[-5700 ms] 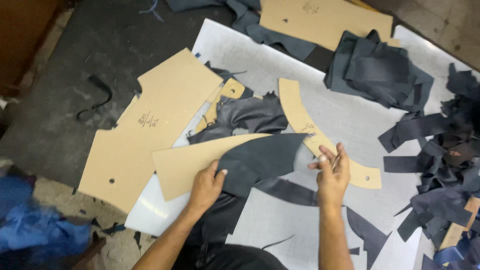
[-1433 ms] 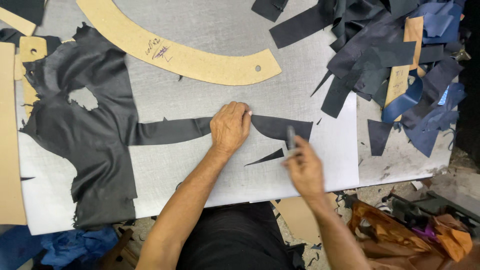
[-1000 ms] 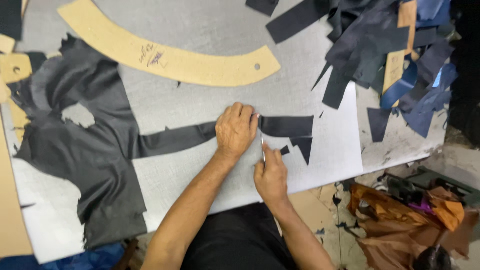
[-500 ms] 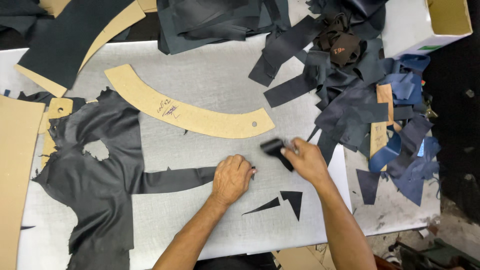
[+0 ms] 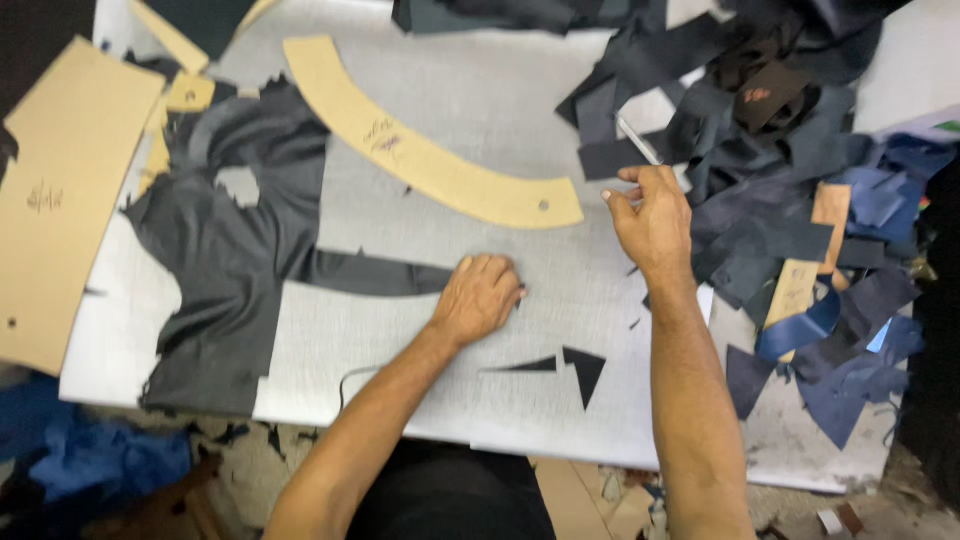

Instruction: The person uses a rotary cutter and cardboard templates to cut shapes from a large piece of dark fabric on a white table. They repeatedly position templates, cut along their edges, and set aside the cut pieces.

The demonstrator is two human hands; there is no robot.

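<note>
Head view, steeply down, close.

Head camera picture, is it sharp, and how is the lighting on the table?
Head view: slightly soft with motion blur, most on the right hand and its blade; light is even and flat on the grey table, without glare; corners fall dark.

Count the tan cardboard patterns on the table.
4 at least: a long curved strip at centre, a big panel at far left, a small tab and a narrow strip at upper left. Scraps may hide more.
</note>
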